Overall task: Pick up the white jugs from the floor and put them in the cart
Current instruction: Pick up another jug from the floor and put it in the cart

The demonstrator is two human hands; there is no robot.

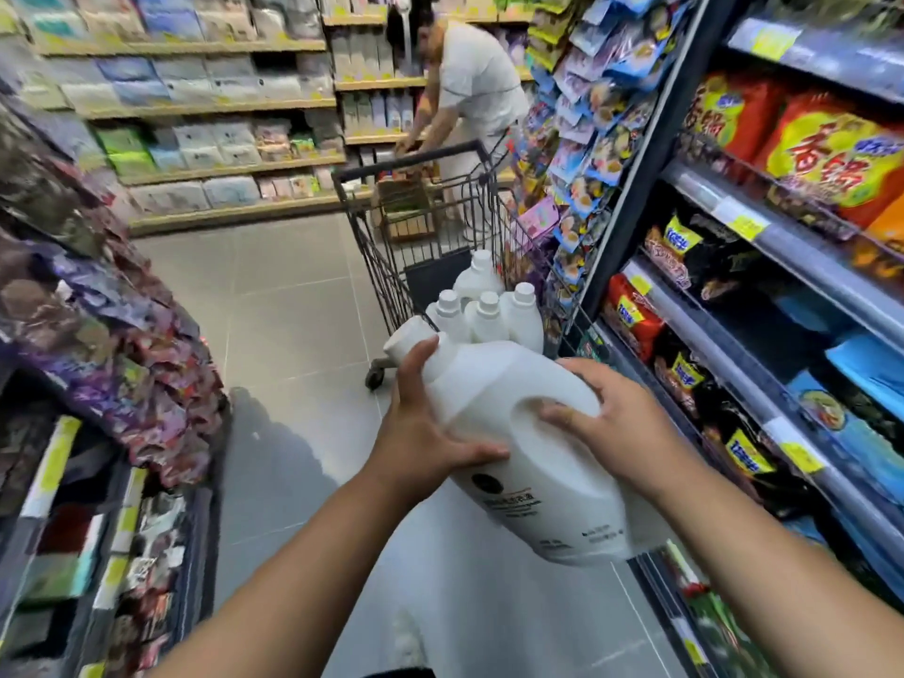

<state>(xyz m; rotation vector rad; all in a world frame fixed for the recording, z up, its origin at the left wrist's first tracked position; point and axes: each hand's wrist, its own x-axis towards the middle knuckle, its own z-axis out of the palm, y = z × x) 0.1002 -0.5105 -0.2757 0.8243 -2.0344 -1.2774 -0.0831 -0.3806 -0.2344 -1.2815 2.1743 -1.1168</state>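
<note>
I hold a large white jug [518, 433] tilted in the air, its cap pointing up-left toward the cart. My left hand [425, 423] grips its neck and left side, thumb across the front. My right hand [606, 418] grips the jug at its handle, fingers curled into the handle recess. Just beyond the jug stands the black wire cart [391, 247], with several white jugs [484, 305] upright inside it.
A person in white [469, 90] bends over boxes beyond the cart. Shelves of snack bags [782, 154] line the right side and a display of packets [122, 335] the left. Grey tiled floor [283, 305] runs between them.
</note>
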